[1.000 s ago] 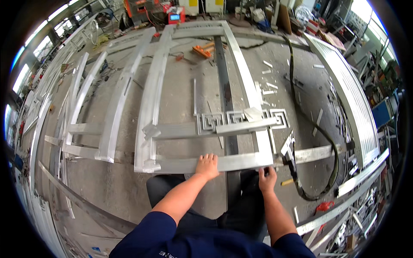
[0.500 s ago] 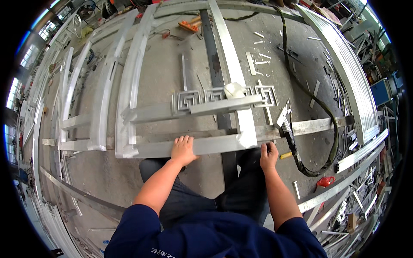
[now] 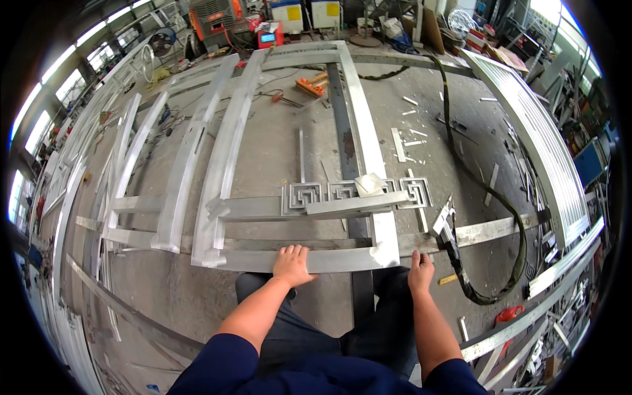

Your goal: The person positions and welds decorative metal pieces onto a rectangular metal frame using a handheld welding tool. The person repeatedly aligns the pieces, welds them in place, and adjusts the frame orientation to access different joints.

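A silvery metal frame (image 3: 342, 259) of square tubing lies in front of me, its near rail just beyond my knees. My left hand (image 3: 291, 266) is wrapped over that rail, fingers on top and thumb at the near side. Just right of the frame's near right corner is my right hand (image 3: 421, 272), its fingers curled in; what they hold, if anything, is hidden. A panel with an angular maze pattern (image 3: 299, 196) rests across the frame's second rail. On it lie a short rectangular tube (image 3: 355, 203) and a pale folded pad (image 3: 370, 184).
A torch-like tool (image 3: 446, 222) on a thick dark hose (image 3: 490, 189) lies to the right, beside a yellow stick (image 3: 448, 279). Another frame (image 3: 172, 217) lies left. Orange clamps (image 3: 311, 87) and metal offcuts (image 3: 399, 146) litter the floor. Stacked profiles (image 3: 541, 135) stand right.
The view has tilted up, bringing machines at the far end into sight. Both hands keep about the same places at the frame, and the pieces on it stay put.
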`<act>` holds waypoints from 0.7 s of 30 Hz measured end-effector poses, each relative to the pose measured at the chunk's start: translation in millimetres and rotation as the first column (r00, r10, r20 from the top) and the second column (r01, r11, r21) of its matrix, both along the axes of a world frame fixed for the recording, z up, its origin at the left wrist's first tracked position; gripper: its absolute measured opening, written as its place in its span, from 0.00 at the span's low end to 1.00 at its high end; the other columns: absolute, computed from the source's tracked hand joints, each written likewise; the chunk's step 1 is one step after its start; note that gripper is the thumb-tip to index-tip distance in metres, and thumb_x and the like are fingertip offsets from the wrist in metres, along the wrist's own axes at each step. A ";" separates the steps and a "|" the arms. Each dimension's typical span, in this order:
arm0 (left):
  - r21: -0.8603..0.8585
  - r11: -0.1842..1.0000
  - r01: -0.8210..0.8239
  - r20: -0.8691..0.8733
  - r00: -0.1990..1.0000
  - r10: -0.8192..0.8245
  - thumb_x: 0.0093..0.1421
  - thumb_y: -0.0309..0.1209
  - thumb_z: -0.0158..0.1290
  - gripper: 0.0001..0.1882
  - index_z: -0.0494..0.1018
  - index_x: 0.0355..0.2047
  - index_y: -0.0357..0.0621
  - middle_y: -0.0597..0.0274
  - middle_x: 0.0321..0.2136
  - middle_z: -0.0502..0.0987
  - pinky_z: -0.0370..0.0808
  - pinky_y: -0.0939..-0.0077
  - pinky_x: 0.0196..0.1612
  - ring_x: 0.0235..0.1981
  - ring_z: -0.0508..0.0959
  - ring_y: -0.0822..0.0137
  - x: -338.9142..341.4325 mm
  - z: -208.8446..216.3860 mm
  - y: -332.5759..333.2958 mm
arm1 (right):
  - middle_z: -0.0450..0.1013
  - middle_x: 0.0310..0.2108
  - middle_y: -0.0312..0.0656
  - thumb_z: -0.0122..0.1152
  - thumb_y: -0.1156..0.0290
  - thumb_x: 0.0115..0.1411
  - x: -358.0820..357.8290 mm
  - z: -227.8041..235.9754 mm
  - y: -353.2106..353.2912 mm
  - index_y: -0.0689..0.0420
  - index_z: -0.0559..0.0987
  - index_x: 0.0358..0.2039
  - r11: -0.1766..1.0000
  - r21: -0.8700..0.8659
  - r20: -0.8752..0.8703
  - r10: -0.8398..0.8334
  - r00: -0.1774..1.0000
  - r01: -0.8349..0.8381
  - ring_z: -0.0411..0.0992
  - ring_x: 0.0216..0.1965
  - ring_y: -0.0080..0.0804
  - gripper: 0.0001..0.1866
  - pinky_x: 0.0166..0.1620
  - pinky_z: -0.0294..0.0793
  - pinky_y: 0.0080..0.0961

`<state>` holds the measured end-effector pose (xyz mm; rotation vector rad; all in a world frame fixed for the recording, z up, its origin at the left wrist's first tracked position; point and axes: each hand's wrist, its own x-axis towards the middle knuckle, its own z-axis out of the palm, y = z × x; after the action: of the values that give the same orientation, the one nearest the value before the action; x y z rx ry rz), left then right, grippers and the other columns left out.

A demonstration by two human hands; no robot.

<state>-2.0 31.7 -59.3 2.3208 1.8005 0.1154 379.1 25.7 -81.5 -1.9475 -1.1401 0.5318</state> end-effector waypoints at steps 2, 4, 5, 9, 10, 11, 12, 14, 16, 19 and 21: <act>0.019 1.000 0.013 0.010 1.000 -0.014 0.42 0.56 0.69 0.38 0.73 0.47 0.47 0.61 0.44 0.74 0.64 0.63 0.57 0.51 0.72 0.59 2.5 0.4 4.9 | 0.77 0.31 0.46 0.56 0.54 0.69 35.5 -46.7 19.8 0.63 0.75 0.36 0.979 -0.010 -0.376 -0.192 0.907 0.203 0.72 0.29 0.41 0.21 0.34 0.72 0.38; 0.018 1.000 0.009 0.010 1.000 -0.010 0.42 0.56 0.68 0.37 0.73 0.47 0.46 0.61 0.44 0.74 0.64 0.63 0.57 0.51 0.72 0.60 -0.3 -3.1 2.1 | 0.72 0.59 0.46 0.50 0.42 0.69 43.2 -45.5 35.0 0.62 0.68 0.61 0.901 -0.238 -0.820 -0.387 0.422 0.364 0.74 0.49 0.48 0.35 0.48 0.73 0.47; 0.014 1.000 0.003 0.003 1.000 -0.003 0.42 0.56 0.68 0.38 0.73 0.47 0.46 0.61 0.44 0.74 0.64 0.63 0.58 0.51 0.72 0.60 -2.4 -4.1 -0.2 | 0.67 0.63 0.46 0.46 0.39 0.68 44.1 -46.8 37.5 0.59 0.64 0.65 0.877 -0.286 -0.826 -0.429 0.365 0.385 0.69 0.55 0.48 0.38 0.54 0.68 0.50; 0.040 0.999 0.010 -0.009 1.000 -0.010 0.42 0.58 0.69 0.39 0.73 0.48 0.46 0.60 0.44 0.75 0.64 0.63 0.57 0.51 0.72 0.59 -6.6 -8.7 -0.3 | 0.48 0.75 0.43 0.32 0.30 0.66 45.9 -64.8 53.7 0.51 0.55 0.73 0.804 -0.439 -0.811 -0.547 0.208 0.402 0.49 0.73 0.51 0.46 0.71 0.44 0.58; 0.055 0.998 0.017 -0.006 1.000 -0.017 0.41 0.59 0.69 0.40 0.73 0.48 0.45 0.59 0.43 0.75 0.65 0.63 0.57 0.50 0.73 0.58 -5.7 -9.6 0.8 | 0.44 0.76 0.43 0.32 0.30 0.66 52.0 -75.6 53.6 0.52 0.51 0.74 0.840 -0.419 -0.857 -0.492 0.157 0.344 0.45 0.74 0.51 0.47 0.71 0.39 0.59; 0.062 0.998 0.018 -0.001 1.000 -0.018 0.41 0.59 0.69 0.40 0.73 0.48 0.45 0.59 0.43 0.75 0.65 0.63 0.57 0.50 0.73 0.58 -5.7 -10.0 2.6 | 0.45 0.76 0.42 0.31 0.29 0.66 57.1 -86.1 59.6 0.51 0.51 0.74 0.858 -0.396 -0.884 -0.453 0.118 0.329 0.44 0.75 0.50 0.47 0.71 0.38 0.59; 0.062 0.998 0.023 0.004 1.000 -0.024 0.41 0.59 0.69 0.41 0.73 0.48 0.45 0.59 0.43 0.75 0.65 0.62 0.57 0.50 0.73 0.58 -3.4 -9.6 1.9 | 0.46 0.76 0.42 0.30 0.29 0.65 58.4 -89.9 61.6 0.51 0.51 0.74 0.871 -0.378 -0.904 -0.420 0.076 0.314 0.44 0.75 0.49 0.48 0.72 0.38 0.58; 0.068 0.997 0.024 0.011 1.000 -0.025 0.41 0.59 0.69 0.41 0.73 0.48 0.45 0.59 0.44 0.75 0.64 0.62 0.57 0.51 0.73 0.57 -0.5 -9.1 2.6 | 0.50 0.74 0.39 0.27 0.28 0.65 56.0 -98.2 80.3 0.49 0.56 0.73 0.860 -0.396 -0.900 -0.433 0.050 0.321 0.47 0.74 0.46 0.47 0.72 0.41 0.56; 0.064 0.998 0.019 0.005 1.000 -0.019 0.41 0.59 0.69 0.42 0.73 0.50 0.45 0.59 0.44 0.75 0.64 0.62 0.58 0.51 0.72 0.58 -3.7 -8.3 -0.3 | 0.55 0.73 0.37 0.27 0.29 0.64 44.3 -102.5 90.1 0.48 0.60 0.72 0.800 -0.465 -0.850 -0.523 0.060 0.379 0.52 0.73 0.44 0.46 0.72 0.45 0.52; 0.059 0.998 0.007 0.009 1.000 -0.007 0.39 0.59 0.70 0.42 0.73 0.49 0.44 0.58 0.43 0.75 0.64 0.61 0.57 0.49 0.73 0.57 -5.7 -4.4 1.6 | 0.57 0.72 0.36 0.30 0.30 0.63 32.5 -107.0 109.3 0.47 0.62 0.71 0.757 -0.446 -0.842 -0.536 0.063 0.478 0.54 0.72 0.41 0.44 0.71 0.46 0.50; 0.139 0.990 0.024 0.016 1.000 -0.026 0.33 0.59 0.72 0.43 0.74 0.45 0.43 0.57 0.39 0.75 0.67 0.61 0.52 0.44 0.74 0.55 2.5 -11.2 3.5 | 0.59 0.71 0.35 0.32 0.31 0.63 37.0 -109.1 111.5 0.46 0.64 0.70 0.737 -0.427 -0.844 -0.533 0.061 0.524 0.55 0.71 0.40 0.43 0.71 0.47 0.48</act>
<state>0.4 35.2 -70.5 2.4270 1.8077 0.2655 416.1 137.2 -190.7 -1.3839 0.4222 1.0489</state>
